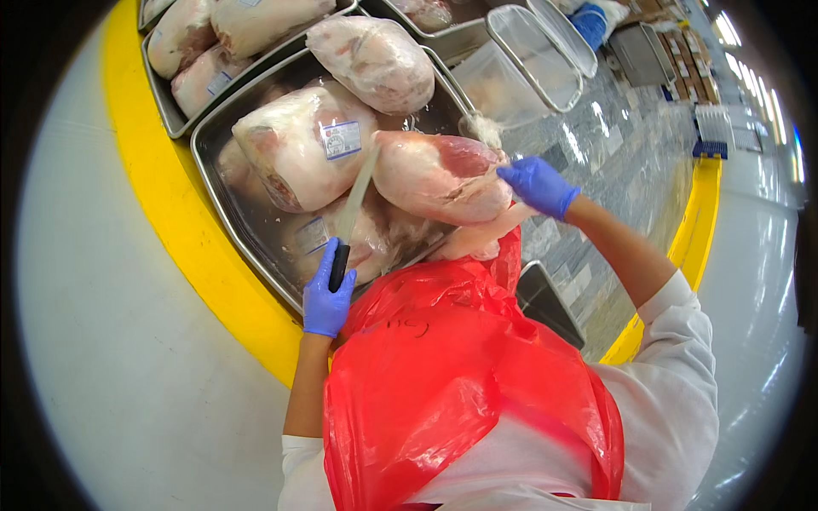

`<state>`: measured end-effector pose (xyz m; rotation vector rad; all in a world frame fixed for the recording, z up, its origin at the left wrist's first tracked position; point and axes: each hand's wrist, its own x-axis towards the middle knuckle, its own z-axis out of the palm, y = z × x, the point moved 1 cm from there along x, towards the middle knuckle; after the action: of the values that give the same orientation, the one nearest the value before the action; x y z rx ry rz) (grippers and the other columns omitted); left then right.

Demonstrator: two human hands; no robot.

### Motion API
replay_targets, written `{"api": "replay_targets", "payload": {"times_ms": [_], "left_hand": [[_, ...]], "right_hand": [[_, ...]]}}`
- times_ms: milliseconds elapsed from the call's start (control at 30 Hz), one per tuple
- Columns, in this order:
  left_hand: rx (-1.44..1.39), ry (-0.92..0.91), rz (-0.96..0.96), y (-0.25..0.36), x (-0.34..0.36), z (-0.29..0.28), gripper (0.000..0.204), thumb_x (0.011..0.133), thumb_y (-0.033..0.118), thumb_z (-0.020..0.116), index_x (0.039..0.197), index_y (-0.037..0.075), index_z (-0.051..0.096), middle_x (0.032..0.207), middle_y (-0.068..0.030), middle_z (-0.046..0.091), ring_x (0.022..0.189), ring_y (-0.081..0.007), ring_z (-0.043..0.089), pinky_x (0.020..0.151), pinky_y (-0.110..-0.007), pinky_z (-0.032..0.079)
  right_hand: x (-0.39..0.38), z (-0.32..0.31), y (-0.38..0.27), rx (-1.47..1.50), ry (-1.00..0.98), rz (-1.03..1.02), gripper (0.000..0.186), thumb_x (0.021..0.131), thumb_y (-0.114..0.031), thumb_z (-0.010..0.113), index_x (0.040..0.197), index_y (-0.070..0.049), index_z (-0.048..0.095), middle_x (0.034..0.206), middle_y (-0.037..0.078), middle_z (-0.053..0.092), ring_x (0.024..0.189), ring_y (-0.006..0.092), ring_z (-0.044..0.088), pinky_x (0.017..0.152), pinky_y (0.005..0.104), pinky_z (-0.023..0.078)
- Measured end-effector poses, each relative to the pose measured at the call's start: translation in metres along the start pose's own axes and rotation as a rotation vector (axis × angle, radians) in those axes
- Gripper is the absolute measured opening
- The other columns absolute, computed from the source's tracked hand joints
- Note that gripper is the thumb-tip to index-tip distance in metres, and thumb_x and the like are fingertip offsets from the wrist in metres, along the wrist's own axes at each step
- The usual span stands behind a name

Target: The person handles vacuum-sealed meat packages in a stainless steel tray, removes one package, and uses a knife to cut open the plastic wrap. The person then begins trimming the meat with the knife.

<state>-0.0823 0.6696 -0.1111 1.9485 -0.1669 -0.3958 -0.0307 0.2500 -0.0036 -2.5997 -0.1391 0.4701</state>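
Observation:
My left hand [327, 292], in a blue glove, is closed on the black handle of a long knife [360, 188], its blade pointing forward beside a raw pink meat piece [439, 179]. My right hand [538, 183], also gloved, is closed on the narrow right end of that piece. Several pale, large meat pieces [290, 140], some with labels, lie in a deep metal tub [223, 215] beneath and around them. A red plastic apron [443, 358] covers my front.
More metal tubs [177, 128] of meat stand behind. Clear plastic bins [494, 72] are at the back right, with stacked cardboard boxes [684, 64] farther off. A yellow edge [145, 183] runs along the left, and a dark metal container [550, 307] sits low at the right.

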Motion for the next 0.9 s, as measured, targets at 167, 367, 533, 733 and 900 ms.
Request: {"api": "replay_targets", "payload": {"times_ms": [167,367,533,733,900], "left_hand": [[-0.027,-0.098,0.025,0.051,0.014,-0.004,0.066,0.086,0.016,0.069,0.145,0.011,0.041,0.123,-0.0226,0.062,0.113,-0.0345,0.062,0.089,-0.038,0.05],[0.269,-0.125,-0.051,0.097,0.043,0.004,0.051,0.085,0.021,0.072,0.13,0.004,0.054,0.103,-0.0226,0.066,0.088,-0.0345,0.066,0.077,-0.04,0.053],[0.665,-0.105,0.267,0.186,0.086,0.018,0.039,0.083,0.028,0.073,0.113,0.006,0.062,0.093,-0.0153,0.067,0.078,-0.0342,0.066,0.069,-0.041,0.053],[1.194,-0.125,0.436,0.298,0.15,0.07,0.04,0.082,0.039,0.071,0.115,0.017,0.066,0.076,-0.0069,0.06,0.056,-0.0279,0.057,0.054,-0.038,0.045],[1.467,-0.243,0.487,0.372,0.175,0.112,0.044,0.082,0.035,0.072,0.121,0.018,0.064,0.076,-0.006,0.057,0.058,-0.0249,0.054,0.055,-0.036,0.043]], "right_hand": [[0.063,-0.049,0.032,0.658,-0.053,0.708,0.045,0.095,-0.039,0.056,0.068,-0.002,0.059,0.056,0.006,0.049,0.048,0.0158,0.044,0.048,0.0341,0.037],[0.032,-0.053,0.152,0.436,0.124,0.53,0.048,0.096,-0.041,0.055,0.074,0.001,0.061,0.057,0.003,0.048,0.052,0.0149,0.041,0.051,0.0357,0.038],[-0.006,-0.035,0.201,0.679,0.267,0.557,0.05,0.097,-0.042,0.055,0.078,0.003,0.063,0.059,0.003,0.045,0.059,0.013,0.038,0.057,0.0345,0.038],[0.001,-0.017,0.241,0.62,0.389,0.25,0.046,0.097,-0.039,0.056,0.08,0.003,0.063,0.061,0.011,0.048,0.059,0.0143,0.039,0.058,0.0361,0.041],[0.032,0.015,0.288,0.563,0.604,0.304,0.045,0.097,-0.037,0.054,0.076,0.003,0.061,0.062,0.018,0.05,0.056,0.0181,0.044,0.057,0.0379,0.041]]}}
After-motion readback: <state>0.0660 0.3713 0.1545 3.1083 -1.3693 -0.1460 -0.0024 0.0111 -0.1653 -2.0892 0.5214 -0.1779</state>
